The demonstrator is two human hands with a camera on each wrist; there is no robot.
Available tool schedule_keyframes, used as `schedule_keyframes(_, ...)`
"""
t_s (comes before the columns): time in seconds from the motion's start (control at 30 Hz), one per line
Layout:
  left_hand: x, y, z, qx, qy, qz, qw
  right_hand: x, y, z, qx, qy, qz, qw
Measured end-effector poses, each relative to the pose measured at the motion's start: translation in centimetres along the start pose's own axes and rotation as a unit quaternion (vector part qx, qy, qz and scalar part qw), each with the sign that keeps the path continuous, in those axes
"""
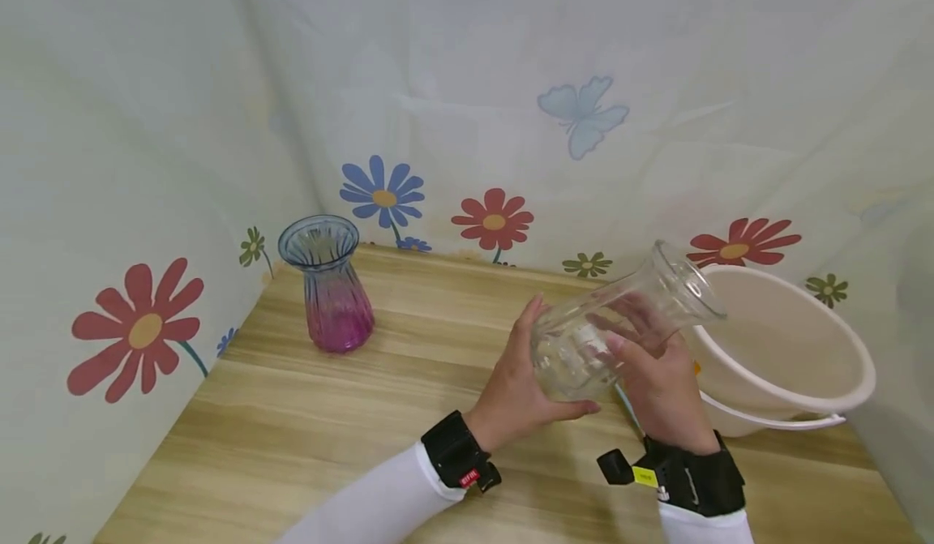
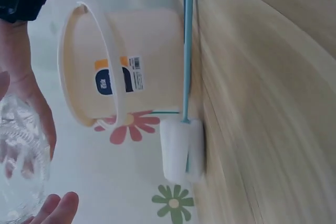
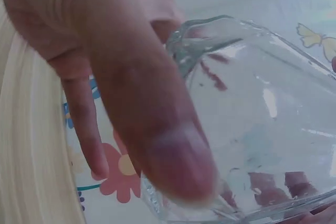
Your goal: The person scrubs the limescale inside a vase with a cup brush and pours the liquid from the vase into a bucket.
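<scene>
A clear glass vase (image 1: 584,349) is held tilted above the table, its flared mouth up and to the right beside the bucket. My right hand (image 1: 664,386) grips the vase's body, with its thumb on the near side. Around the base, my left hand (image 1: 514,386) holds it between spread thumb and fingers. In the left wrist view, the vase's ribbed base (image 2: 21,161) shows with left fingertips (image 2: 65,208) beside it. A large thumb (image 3: 173,156) lies in front of the glass (image 3: 262,129) in the right wrist view.
A cream bucket (image 1: 795,398) with a white handle stands at right. A brush with a teal stick (image 2: 187,51) and white head (image 2: 176,150) lies on the table near it. A blue-to-pink vase (image 1: 336,301) stands upright at back left. Flower-printed curtain (image 1: 452,57) surrounds the wooden table (image 1: 292,447).
</scene>
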State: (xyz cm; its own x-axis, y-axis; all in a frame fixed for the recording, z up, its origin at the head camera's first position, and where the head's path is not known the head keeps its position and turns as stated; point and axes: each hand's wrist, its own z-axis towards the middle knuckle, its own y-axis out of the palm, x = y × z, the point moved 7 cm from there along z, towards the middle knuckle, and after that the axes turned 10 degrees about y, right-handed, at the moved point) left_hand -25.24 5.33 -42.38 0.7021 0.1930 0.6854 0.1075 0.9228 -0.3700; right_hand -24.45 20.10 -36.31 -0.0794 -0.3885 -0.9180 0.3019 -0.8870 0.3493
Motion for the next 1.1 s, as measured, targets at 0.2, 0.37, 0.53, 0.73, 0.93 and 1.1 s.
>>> schedule_keyframes(0.2, 0.9, 0.8, 0.9, 0.026, 0.034, -0.011, 0.9990, -0.9, -0.6, -0.2, -0.052, -0.019, 0.075, 0.996)
schedule_keyframes(0.37, 1.8, 1.1, 1.8, 0.034, 0.050, -0.041, 0.9973, -1.5, -1.5, -0.3, -0.024, -0.019, 0.073, 0.997)
schedule_keyframes(0.53, 2.6, 1.3, 3.1, 0.028, 0.043, -0.082, 0.9953, -1.7, -2.5, -0.3, -0.009, -0.015, 0.092, 0.996)
schedule_keyframes(0.73, 3.6, 1.3, 4.5, 0.040, 0.065, -0.083, 0.9936, -1.5, -3.5, -0.5, 0.014, 0.003, 0.102, 0.995)
schedule_keyframes(0.93, 4.4, 1.4, 5.7, 0.056, 0.094, -0.053, 0.9926, -1.3, -4.3, -0.3, 0.028, 0.013, 0.136, 0.990)
schedule_keyframes(1.1, 4.9, 1.5, 6.8, 0.064, 0.107, -0.033, 0.9917, -1.2, -4.5, 0.1, -0.020, 0.002, 0.218, 0.976)
